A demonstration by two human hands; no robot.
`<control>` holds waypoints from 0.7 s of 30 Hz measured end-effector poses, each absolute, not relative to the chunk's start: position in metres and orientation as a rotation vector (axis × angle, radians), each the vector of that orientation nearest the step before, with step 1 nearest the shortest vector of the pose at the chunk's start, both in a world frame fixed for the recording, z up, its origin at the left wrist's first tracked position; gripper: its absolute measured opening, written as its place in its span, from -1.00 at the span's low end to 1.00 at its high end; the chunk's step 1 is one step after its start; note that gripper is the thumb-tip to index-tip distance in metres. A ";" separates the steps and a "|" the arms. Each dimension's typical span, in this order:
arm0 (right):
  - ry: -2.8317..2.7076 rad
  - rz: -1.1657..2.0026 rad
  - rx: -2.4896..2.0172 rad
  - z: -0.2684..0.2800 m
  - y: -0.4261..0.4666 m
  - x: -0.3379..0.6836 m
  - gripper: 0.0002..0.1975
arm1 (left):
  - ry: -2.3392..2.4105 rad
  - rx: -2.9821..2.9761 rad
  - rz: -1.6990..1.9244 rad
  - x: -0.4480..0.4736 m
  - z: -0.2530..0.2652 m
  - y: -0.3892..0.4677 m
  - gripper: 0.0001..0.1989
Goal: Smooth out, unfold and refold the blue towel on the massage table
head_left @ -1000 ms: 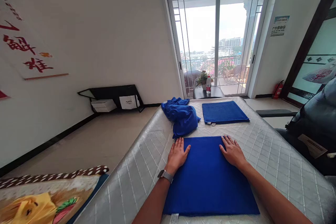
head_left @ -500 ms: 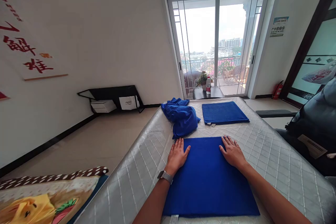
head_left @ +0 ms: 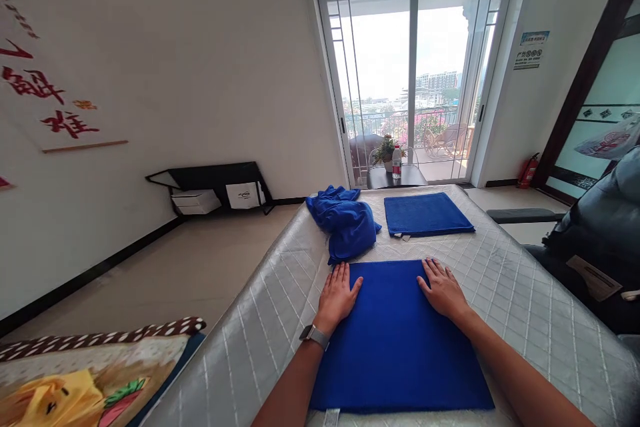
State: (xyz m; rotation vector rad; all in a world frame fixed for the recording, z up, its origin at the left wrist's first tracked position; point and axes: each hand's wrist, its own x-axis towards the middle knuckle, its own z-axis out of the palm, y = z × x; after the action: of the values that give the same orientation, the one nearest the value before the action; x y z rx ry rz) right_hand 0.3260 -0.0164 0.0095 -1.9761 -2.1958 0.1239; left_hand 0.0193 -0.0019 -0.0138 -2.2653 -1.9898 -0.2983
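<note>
A blue towel [head_left: 400, 340] lies flat in a near-square on the quilted mattress, a white tag sticking out at its near left edge. My left hand [head_left: 339, 295] rests palm down on its far left corner, fingers stretched out. On the far right corner lies my right hand [head_left: 443, 288], also flat with its fingers extended. Just beyond my left hand sits a crumpled heap of blue cloth [head_left: 350, 223]. Farther back on the right, a folded blue towel [head_left: 427, 215] lies flat with small white tags at its near edge.
The silver-grey mattress [head_left: 265, 320] carries all the cloths. Behind it a dark chair [head_left: 395, 177] holds a bottle [head_left: 397, 161] and a potted plant [head_left: 386, 150]. A black seat [head_left: 595, 233] stands at the right. A patterned blanket [head_left: 125, 360] lies at the lower left.
</note>
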 end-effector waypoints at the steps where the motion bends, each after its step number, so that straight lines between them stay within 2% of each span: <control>1: -2.196 0.125 -1.976 0.010 -0.016 0.326 -0.32 | -2.003 -2.256 -0.300 0.020 -0.014 -0.002 -0.21; 13: -2.192 0.125 -1.991 0.007 -0.015 0.326 -0.29 | -1.953 -2.272 -0.318 0.019 -0.017 -0.002 -0.27; 21: -2.189 0.122 -1.997 0.009 -0.016 0.326 -0.28 | -2.004 -2.250 -0.311 0.021 -0.015 -0.001 -0.23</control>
State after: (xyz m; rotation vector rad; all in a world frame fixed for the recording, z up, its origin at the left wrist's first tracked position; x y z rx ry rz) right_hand 0.3256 -0.0161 0.0088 -1.9971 -2.1889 0.1217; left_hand 0.0208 -0.0013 -0.0153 -2.2502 -2.0035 -0.3112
